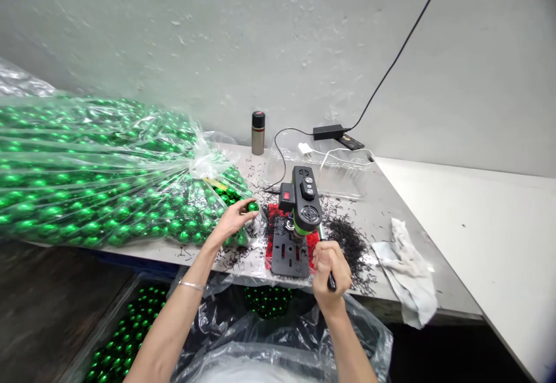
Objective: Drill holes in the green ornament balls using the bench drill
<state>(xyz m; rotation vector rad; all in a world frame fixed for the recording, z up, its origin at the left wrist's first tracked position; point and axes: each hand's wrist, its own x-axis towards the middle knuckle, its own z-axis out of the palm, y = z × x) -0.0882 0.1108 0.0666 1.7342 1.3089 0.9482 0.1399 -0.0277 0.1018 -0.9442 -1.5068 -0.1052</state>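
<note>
Between the thumb and fingers of my left hand [236, 218] is a shiny green ball [252, 206], held beside the opening of a large clear plastic bag [204, 163] full of similar balls. My right hand [332, 267] is closed round the black-gripped lever [331, 282] of a small press machine [306, 197]. This machine has a black top with round vents, buttons and a red switch. Its slotted black base plate [290, 255] rests on a red mat [313, 241]. What sits under the press head is hard to make out.
Small black pieces [347, 244] lie scattered and heaped round the machine. A white cloth [410, 278] hangs over the front edge at right. Behind stand a bottle [258, 134], a clear tray [347, 180] and a power adapter [328, 132]. Below, plastic-lined containers hold green balls [269, 302].
</note>
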